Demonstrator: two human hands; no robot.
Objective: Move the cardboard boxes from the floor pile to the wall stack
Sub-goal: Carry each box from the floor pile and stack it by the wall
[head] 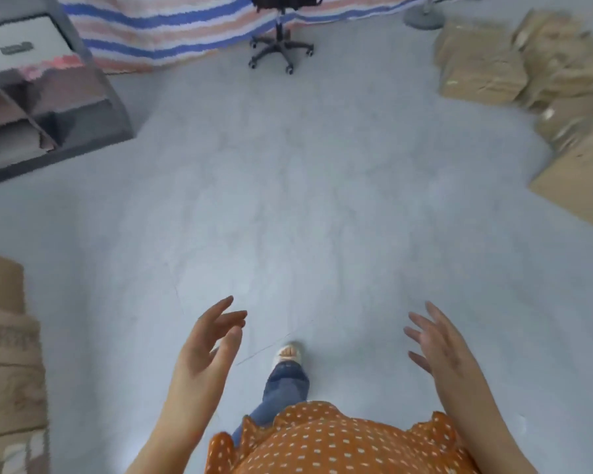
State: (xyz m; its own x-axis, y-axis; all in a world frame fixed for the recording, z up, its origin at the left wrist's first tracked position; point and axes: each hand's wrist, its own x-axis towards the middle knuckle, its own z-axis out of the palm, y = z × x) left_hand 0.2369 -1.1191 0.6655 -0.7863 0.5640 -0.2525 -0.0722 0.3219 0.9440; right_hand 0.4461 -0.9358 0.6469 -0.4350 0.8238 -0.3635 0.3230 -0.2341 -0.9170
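Several brown cardboard boxes point(483, 66) lie in a loose pile on the floor at the far right. Another group of cardboard boxes point(9, 357) stands at the left edge, close to me. My left hand point(209, 343) and my right hand point(439, 340) are held out in front of my body over bare floor, fingers relaxed and spread, palms facing each other. Neither hand holds or touches anything. Both are far from the boxes on either side.
The pale grey floor point(305, 183) stretches ahead. A black office chair point(279, 46) stands at the back before a striped tarp point(158, 25). A grey shelf unit point(48, 97) is at the back left, a round stand base point(423, 17) at the back right. One foot point(288, 354) steps forward.
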